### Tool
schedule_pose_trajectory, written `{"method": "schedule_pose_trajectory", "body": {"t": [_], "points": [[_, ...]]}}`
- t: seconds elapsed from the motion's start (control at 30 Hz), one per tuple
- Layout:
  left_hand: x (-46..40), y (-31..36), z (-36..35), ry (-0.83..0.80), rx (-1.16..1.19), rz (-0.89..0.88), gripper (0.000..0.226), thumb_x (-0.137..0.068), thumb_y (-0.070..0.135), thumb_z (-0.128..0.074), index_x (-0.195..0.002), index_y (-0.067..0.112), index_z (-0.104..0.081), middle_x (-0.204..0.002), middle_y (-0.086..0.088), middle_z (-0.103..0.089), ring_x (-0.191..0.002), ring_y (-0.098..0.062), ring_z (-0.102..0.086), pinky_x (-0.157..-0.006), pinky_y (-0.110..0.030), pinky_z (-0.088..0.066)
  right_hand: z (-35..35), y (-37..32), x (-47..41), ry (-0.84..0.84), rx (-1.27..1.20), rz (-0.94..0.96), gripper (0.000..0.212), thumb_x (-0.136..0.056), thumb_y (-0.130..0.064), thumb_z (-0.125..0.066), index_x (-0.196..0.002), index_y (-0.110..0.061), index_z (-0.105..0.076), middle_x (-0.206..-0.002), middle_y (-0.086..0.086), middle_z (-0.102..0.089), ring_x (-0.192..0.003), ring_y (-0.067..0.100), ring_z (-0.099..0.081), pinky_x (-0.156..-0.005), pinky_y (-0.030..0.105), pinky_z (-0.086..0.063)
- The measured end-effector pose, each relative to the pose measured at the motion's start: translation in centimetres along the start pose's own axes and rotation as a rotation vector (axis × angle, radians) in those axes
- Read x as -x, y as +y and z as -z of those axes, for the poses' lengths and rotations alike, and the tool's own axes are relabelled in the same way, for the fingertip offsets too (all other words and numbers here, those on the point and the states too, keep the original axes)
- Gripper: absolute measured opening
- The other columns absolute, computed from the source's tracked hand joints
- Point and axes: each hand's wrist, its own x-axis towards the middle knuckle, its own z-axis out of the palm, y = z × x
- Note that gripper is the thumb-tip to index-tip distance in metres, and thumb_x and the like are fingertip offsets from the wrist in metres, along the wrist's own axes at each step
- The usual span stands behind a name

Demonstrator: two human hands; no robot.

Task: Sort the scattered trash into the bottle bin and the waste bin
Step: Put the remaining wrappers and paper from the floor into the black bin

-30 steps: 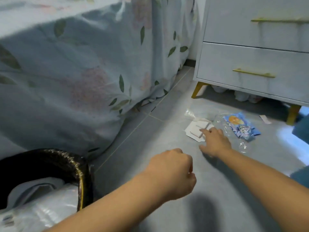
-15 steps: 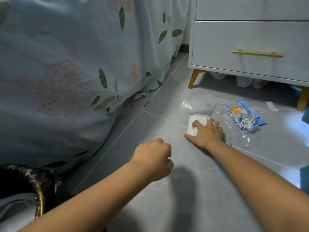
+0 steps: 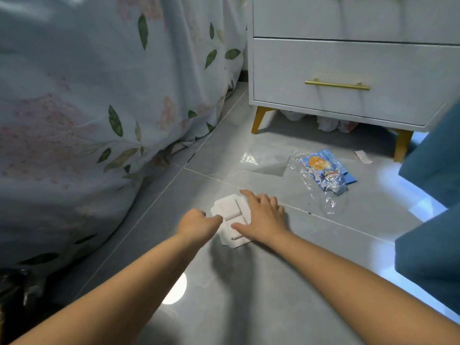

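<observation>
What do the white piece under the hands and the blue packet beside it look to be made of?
White piece: looks like thin matte paper or card, flat with raised folded flaps. Blue packet: printed glossy plastic film, crinkled, with clear wrap catching glare around it.

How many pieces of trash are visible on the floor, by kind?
White flat paper packaging: 1
Blue snack wrapper: 1
Clear plastic film: 2
Small paper scrap: 1
Total: 5
</observation>
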Motion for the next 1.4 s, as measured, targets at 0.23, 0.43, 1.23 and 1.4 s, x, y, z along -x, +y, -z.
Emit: {"method": "schedule_pose_trajectory", "body": {"t": [0.23, 0.43, 1.23, 1.4], "points": [[0.3, -3.4, -1.9, -0.137, 0.461, 0.264, 0.022, -0.090, 0.020, -0.063, -0.100, 0.000, -0.056, -0.072, -0.011, -0.056, -0.063, -0.024, -0.053, -0.065, -0.031, -0.044, -0.4, -2.8, -0.3, -0.286, -0.112, 0.001, 0.099, -0.064, -0.041, -0.079, -0.144, -0.024, -0.023, -0.134, 0.018, -0.039, -0.124, 0.037, -0.043, -0.102, 0.037, -0.039], [0.4, -4.2, -2.3, -0.183, 0.677, 0.302, 0.022, -0.091, 0.018, -0.063, -0.079, 0.001, -0.054, -0.033, -0.001, -0.049, -0.028, -0.013, -0.049, -0.053, -0.029, -0.047, -1.2, -2.6, -0.1, -0.330, -0.271, 0.025, 0.099, -0.060, -0.034, -0.082, -0.142, -0.029, -0.027, -0.133, 0.012, -0.044, -0.122, 0.031, -0.047, -0.102, 0.036, -0.043], [-0.4, -2.8, -5.2, -0.186, 0.910, 0.141, 0.022, -0.100, 0.013, -0.045, -0.115, -0.001, -0.054, -0.094, -0.014, -0.066, -0.083, -0.029, -0.063, -0.069, -0.039, -0.051, 5.5, 12.2, -3.0, 0.751, -0.743, -0.702, 0.026, -0.082, -0.018, -0.060, -0.105, -0.010, -0.066, -0.097, 0.014, -0.071, -0.095, 0.038, -0.062, -0.078, 0.037, -0.046], [-0.6, -1.3, -4.5, -0.216, 1.048, 0.136, 0.022, -0.101, 0.012, -0.041, -0.119, 0.003, -0.051, -0.098, -0.011, -0.067, -0.087, -0.025, -0.065, -0.074, -0.039, -0.053, 4.5, 3.1, -0.4, 0.930, -0.529, 0.073, 0.034, -0.077, -0.017, -0.051, -0.103, -0.017, -0.072, -0.066, -0.009, -0.055, -0.073, 0.026, -0.051, -0.072, 0.036, -0.039]]}}
